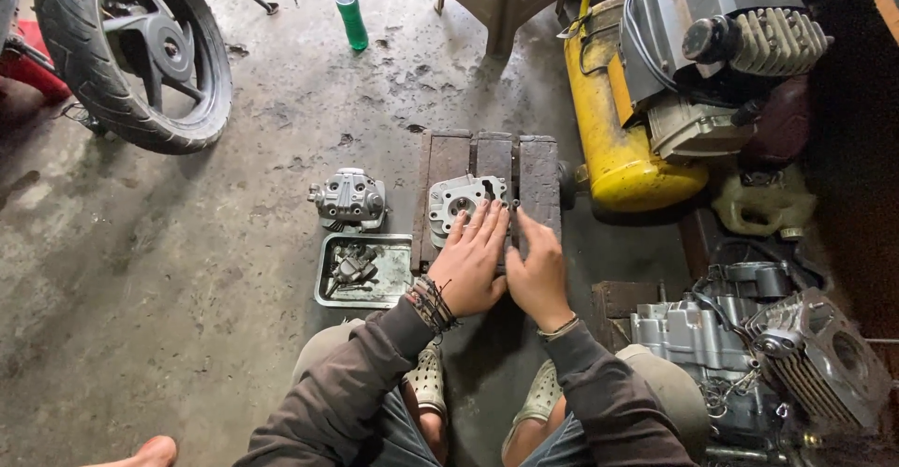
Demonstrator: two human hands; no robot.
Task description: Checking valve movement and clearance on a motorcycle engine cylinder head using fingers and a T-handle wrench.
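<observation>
Both hands are down flat on the work here: the left hand [471,266] has its fingers spread wide and lying across the near edge of a silver cylinder head [461,202], pressing rather than gripping, and the right hand [537,275] sits right beside it, fingers together and stretched out onto the wooden block [489,192] the head rests on, a fingertip up near the head's corner. Neither hand is closed around anything, as far as I can see. Looks to me like the job is somewhere mid-way: the head is off the engine and bare, parts are still loose, nothing bolted back up. Just left of the left hand there's a shallow metal tray [364,270] with small greasy bits in it, and beyond that tray a second cylinder head cover [349,199] sitting on the concrete floor [187,289]. To the right of the right hand, an engine block [749,355] with finned cylinder lies stripped. Further out ahead on the right is a yellow compressor tank [613,120] with a grey motor on top. Far ahead left, a green plastic bottle [351,13] with a blue cap stands on the floor, label too small to make out, and a motorcycle wheel [136,50] is well off to the left.
</observation>
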